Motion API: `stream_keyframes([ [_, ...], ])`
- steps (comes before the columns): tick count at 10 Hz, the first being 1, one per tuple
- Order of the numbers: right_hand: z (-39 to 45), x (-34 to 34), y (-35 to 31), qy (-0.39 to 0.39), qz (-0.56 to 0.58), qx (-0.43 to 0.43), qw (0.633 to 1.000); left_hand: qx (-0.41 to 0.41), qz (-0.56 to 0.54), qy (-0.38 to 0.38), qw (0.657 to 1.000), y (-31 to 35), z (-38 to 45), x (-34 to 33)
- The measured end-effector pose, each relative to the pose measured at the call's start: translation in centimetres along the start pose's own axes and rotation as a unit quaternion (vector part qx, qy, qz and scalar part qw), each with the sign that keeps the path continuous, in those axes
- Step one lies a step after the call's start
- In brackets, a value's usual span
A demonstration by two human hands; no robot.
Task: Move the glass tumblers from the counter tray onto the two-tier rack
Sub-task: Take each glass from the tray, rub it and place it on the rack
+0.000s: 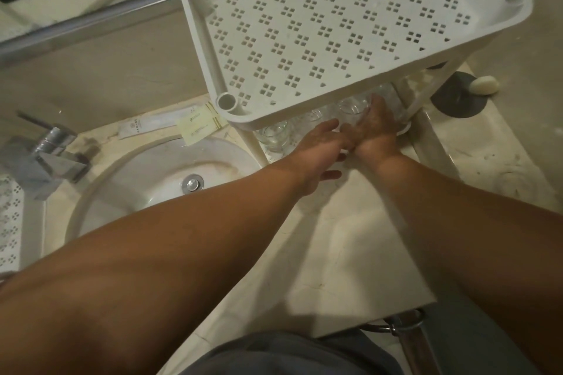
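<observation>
The white two-tier rack (201, 39) stands on the counter to the right of the sink, its perforated top tier bare. Several clear glass tumblers stand on the lower tier, one at the left (274, 134). Both my hands reach under the top tier. My right hand (376, 128) curls round a tumbler (352, 108) on the lower tier. Just left of it, my left hand (320, 143) has its fingers stretched out and holds nothing. The pale flat counter tray (350, 253) lies in front of the rack with nothing on it.
A round white sink (170, 173) with a chrome faucet (51, 152) lies to the left. Paper sachets (198, 126) rest behind the sink. A bar of soap (484, 85) sits on a dark disc at the right. Another perforated white piece (9, 222) shows at the left edge.
</observation>
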State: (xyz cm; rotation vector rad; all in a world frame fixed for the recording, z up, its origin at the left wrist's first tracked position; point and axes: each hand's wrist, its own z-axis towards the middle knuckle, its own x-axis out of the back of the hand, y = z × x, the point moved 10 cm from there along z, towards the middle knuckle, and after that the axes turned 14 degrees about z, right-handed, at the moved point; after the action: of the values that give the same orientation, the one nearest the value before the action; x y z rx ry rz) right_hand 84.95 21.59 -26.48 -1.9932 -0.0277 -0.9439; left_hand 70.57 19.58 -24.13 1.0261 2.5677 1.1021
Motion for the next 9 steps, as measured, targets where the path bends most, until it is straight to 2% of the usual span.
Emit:
stream_keyframes([
  [1, 0.1, -0.7, -0.2, -0.030, 0.041, -0.022, 0.998, 0.003, 0.004, -0.002, 1.000, 0.0, 0.0, 0.0],
  [2, -0.1, -0.3, -0.3, -0.028, 0.076, -0.028, 0.996, 0.004, 0.011, -0.003, 1.000, 0.1, 0.1, 0.1],
  [3, -0.8, 0.9, -0.6, 0.002, 0.114, 0.021, 0.993, 0.007, 0.013, -0.002, 1.000, 0.1, 0.0, 0.1],
  [4, -1.7, 1.9, -0.6, 0.026, 0.169, 0.006, 0.985, 0.009, 0.013, -0.003, 1.000, 0.1, -0.1, 0.1],
  [7, -2.6, 1.4, -0.4, 0.016, 0.211, -0.008, 0.977, -0.001, 0.018, -0.003, 1.000, 0.0, -0.5, 0.5],
  [8, -3.3, 1.4, 0.2, 0.045, 0.248, -0.024, 0.967, 0.001, 0.020, -0.001, 1.000, -0.3, -0.8, 0.7],
  [9, -4.3, 1.4, 0.7, 0.057, 0.230, -0.012, 0.971, 0.002, 0.023, -0.001, 1.000, -0.7, -1.3, 1.0],
])
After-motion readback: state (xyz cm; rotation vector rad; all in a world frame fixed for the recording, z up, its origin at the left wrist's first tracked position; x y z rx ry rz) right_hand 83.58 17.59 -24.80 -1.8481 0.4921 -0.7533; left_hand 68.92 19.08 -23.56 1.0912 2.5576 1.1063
